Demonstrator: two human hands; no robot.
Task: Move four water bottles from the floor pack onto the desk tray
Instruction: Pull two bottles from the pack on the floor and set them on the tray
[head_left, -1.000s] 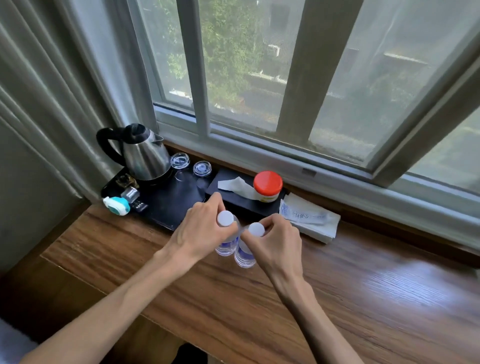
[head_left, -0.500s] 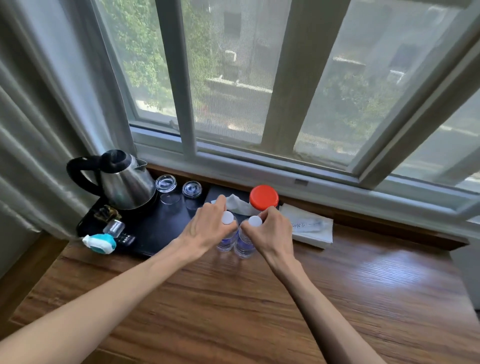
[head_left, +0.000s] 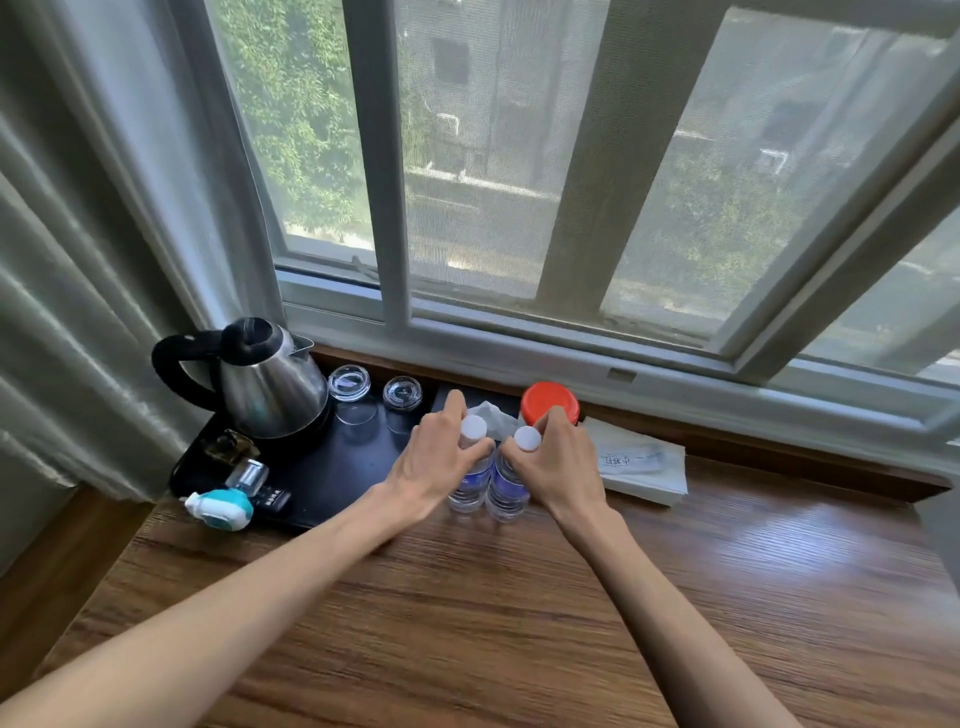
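Observation:
Two small clear water bottles with white caps and blue labels stand upright side by side on the wooden desk, touching each other. My left hand (head_left: 439, 457) grips the left bottle (head_left: 470, 486) near its neck. Around the neck of the right bottle (head_left: 506, 491) my right hand (head_left: 558, 460) is closed. Both bottles sit just right of the black tray (head_left: 332, 467), beside its front right corner, not on it. The floor pack is out of view.
On the tray stand a steel kettle (head_left: 270, 384), two upturned glasses (head_left: 349, 383), a teal-and-white gadget (head_left: 221, 509) and small packets. Behind the bottles are a red-lidded jar (head_left: 549, 402) on a black tissue box, and folded paper (head_left: 641, 465) to the right. The window sill runs behind.
Both hands carried the bottles forward toward the window and set them down by the tray's right edge. My view tilted up, showing more window.

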